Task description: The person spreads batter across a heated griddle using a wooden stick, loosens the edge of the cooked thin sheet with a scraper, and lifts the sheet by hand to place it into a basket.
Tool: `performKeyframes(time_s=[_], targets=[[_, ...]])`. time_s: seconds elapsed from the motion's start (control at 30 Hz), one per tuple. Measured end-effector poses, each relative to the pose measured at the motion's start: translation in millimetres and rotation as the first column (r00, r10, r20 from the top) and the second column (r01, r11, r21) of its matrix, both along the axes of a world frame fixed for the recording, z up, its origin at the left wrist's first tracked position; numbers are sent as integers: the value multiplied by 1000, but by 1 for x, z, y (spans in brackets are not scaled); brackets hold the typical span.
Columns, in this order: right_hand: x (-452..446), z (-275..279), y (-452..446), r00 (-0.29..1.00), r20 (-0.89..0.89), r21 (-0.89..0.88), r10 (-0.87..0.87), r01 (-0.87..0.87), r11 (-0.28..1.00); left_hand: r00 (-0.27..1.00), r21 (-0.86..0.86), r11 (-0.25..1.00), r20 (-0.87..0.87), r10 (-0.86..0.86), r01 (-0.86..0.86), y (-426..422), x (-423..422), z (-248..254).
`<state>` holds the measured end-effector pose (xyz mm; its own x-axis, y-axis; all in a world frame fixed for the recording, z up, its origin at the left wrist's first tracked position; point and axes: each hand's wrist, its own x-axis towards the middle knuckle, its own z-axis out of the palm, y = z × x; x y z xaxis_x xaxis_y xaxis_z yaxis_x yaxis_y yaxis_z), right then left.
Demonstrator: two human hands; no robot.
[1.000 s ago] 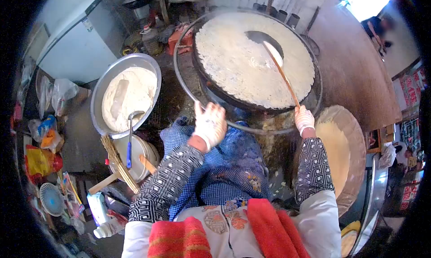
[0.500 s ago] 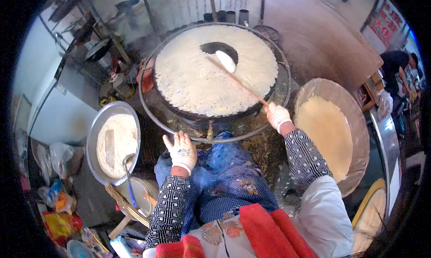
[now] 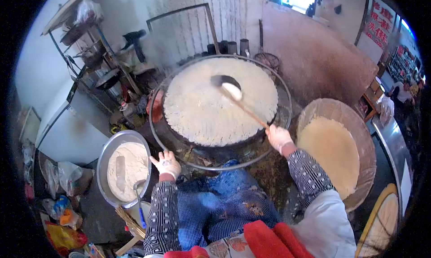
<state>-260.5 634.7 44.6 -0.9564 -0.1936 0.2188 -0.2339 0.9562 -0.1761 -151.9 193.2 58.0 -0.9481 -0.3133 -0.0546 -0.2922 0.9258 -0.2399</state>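
Note:
A large round griddle [image 3: 220,143] is covered by pale batter [image 3: 202,105], with a dark bare patch right of its middle. My gloved right hand [image 3: 279,137] grips a long wooden stick [image 3: 251,115] that reaches over the batter. Near the stick's far end, a white oval lump [image 3: 233,91] lies at the edge of the bare patch. My gloved left hand [image 3: 166,164] has its fingers spread beside the metal ring [image 3: 211,168] around the griddle; whether it touches the ring is hard to tell.
At the left is a metal basin [image 3: 102,168] of pale dough with a blue-handled ladle [image 3: 142,216]. A wide lined tub [image 3: 369,168] of yellowish batter stands at the right. A white freezer [image 3: 72,137] and a cluttered rack [image 3: 105,45] are farther left. People are at the far right.
The view has tilted and shifted. My left hand has moved left along the ring, its fingers spread. The bare patch looks smaller, and the stick in my right hand has swung over the batter.

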Motion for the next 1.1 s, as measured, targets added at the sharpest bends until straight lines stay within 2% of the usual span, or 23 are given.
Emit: performKeyframes(time_s=[0.03,0.07,0.1,0.13,0.17,0.23,0.3,0.33,0.37,0.4,0.43,0.47,0.53,0.57,0.63,0.7,0.73,0.77,0.83,0.93,0.97,1.0,1.1], targets=[[0,-12,4,999,0,44,40,-40,998,989,4,997,-129,-76,78,15,4,-2],[-5,-14,8,995,98,68,-27,20,997,942,10,981,-281,-182,192,38,12,-4],[-5,-18,11,973,207,100,-97,78,992,871,118,932,-412,-267,341,60,21,-6],[-7,-16,18,951,240,45,-193,188,981,864,131,893,-345,-366,430,89,29,1],[-14,-19,23,956,202,50,-212,206,977,874,133,883,-268,-406,451,111,38,0],[-18,-15,15,976,149,43,-156,151,988,863,163,854,-204,-462,495,139,50,-28],[-7,-8,-1,986,132,42,-104,99,994,816,98,827,-265,-514,553,154,65,-35],[-3,-14,0,995,102,-20,-14,16,1000,842,88,850,-226,-490,519,156,67,-26],[-5,-35,10,994,66,7,84,-85,996,853,85,857,-191,-486,507,158,69,-18],[-21,-80,29,973,-188,-34,132,-141,989,860,99,862,-191,-474,497,156,69,-22],[-38,-125,49,887,-435,-40,155,-191,981,861,150,855,-215,-461,496,144,64,-18],[-32,-98,33,913,-393,-60,112,-147,987,862,201,846,-239,-447,494,133,60,-14],[-13,-34,-1,953,-303,-89,24,-53,995,869,52,874,-151,-471,483,101,67,-35],[-4,-7,-15,1000,19,-86,14,-12,996,899,106,894,-102,-425,435,91,72,-32],[-10,15,-64,989,146,-14,21,-19,1000,941,84,937,1,-339,338,50,45,-26],[-23,-12,-61,987,157,-39,22,-16,999,952,27,952,-6,-305,305,38,31,-32],[-32,-13,-56,978,189,26,-89,86,996,969,48,969,39,-243,241,33,24,-26],[-39,-12,-47,967,201,-39,-159,170,985,974,28,976,67,-218,217,27,19,-24],[-42,5,-48,978,135,-49,-158,166,985,979,10,981,62,-194,194,14,18,-17],[-19,35,-62,976,213,-68,-51,67,995,984,26,995,150,-97,94,-13,5,-14],[-13,35,-61,978,209,-43,-22,31,999,973,28,999,225,-42,37,-1,5,16],[-15,29,-52,977,212,-11,-30,33,999,973,30,999,228,-24,18,-7,0,16],[-35,-4,-31,987,114,21,-114,113,993,990,58,998,140,-22,14,-60,-21,-17]])
